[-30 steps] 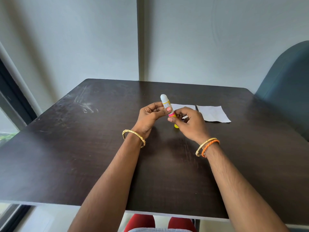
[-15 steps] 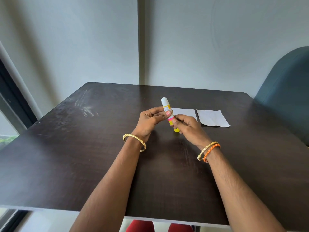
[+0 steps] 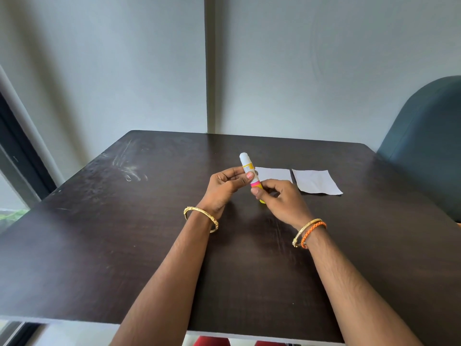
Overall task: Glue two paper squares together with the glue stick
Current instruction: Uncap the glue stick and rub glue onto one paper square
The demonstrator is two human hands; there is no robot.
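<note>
A: Plain grey wall with a vertical seam, a dark wooden table pushed against it, and a teal chair at the far right corner. What's in the grip?

B: The glue stick, held nearly upright above the table between both hands. The left hand pinches its upper body with thumb and curled fingers, just under the white cap. The right hand has its fingers curled round the lower part, where the pink band and yellow base show.

A: Is the cap off?

B: No, the rounded white cap tops the stick above the left fingers. I'd judge the person is about to pull or twist it open, though which I cannot tell.

A: And the paper?

B: Two white paper squares lie flat just beyond the grip. The near paper square sits directly behind the right hand's fingers, partly hidden by them. The second paper square lies off to the right of the grip, a narrow gap between the two.

A: So how far along?

B: Barely begun, by my reading. Both squares look bare and apart, so uncapping, spreading glue, stacking and pressing all remain.
</note>
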